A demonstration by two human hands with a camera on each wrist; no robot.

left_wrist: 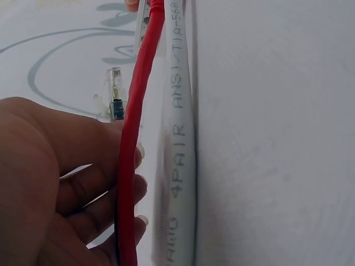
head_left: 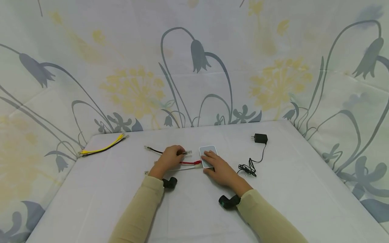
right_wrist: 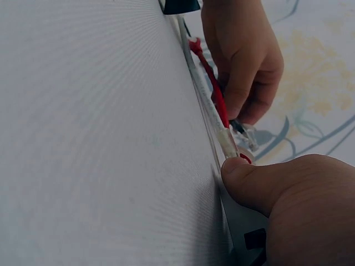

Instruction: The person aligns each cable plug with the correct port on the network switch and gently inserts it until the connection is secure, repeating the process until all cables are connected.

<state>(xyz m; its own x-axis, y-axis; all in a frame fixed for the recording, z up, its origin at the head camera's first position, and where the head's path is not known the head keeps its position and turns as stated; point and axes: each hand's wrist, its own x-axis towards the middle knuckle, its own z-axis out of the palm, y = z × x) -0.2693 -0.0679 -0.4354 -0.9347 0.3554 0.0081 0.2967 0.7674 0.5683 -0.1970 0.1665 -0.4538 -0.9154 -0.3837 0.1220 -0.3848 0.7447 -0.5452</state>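
Soft, even light filled the head view, while the wrist views looked dimmer and greyer, the left showing narrow shadow along the white cable (left_wrist: 180,138) and blurred cloth (left_wrist: 277,138) beside it.

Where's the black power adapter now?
In the head view, the black power adapter lies right of centre on the table, toward the back edge, beyond its bunched cord and right of the white box partly under the right hand.

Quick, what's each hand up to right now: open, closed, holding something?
Left hand: closed, pinching the black cable near its clear plug.
Right hand: holding the white box, reaching across its top.
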